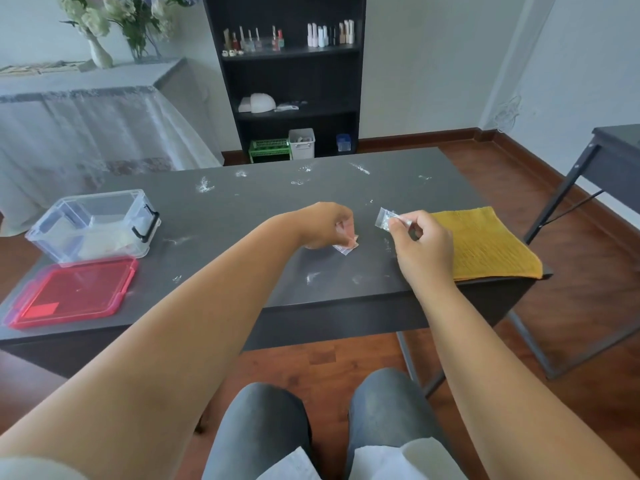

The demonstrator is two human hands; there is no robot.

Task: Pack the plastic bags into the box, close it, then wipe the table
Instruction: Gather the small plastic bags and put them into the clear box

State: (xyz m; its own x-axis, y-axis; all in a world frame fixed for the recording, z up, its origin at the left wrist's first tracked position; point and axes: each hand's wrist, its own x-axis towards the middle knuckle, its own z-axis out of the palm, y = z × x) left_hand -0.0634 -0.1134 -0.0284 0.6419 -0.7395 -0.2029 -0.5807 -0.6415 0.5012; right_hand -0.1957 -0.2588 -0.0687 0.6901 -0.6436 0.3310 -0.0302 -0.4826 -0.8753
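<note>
Two bags pinched, one per hand — left (323,225) bag (346,247), right (420,244) bag (386,218); box (91,225) unlidded, table (242,209) unwiped.

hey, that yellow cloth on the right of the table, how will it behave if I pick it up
The yellow cloth lies flat and folded, overhanging the table edge, so it is probably floppy and light. Its ribbed weave suggests it will not slip.

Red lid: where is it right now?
In the head view, the red lid lies flat on the table's near-left corner, right in front of the open clear box.
</note>
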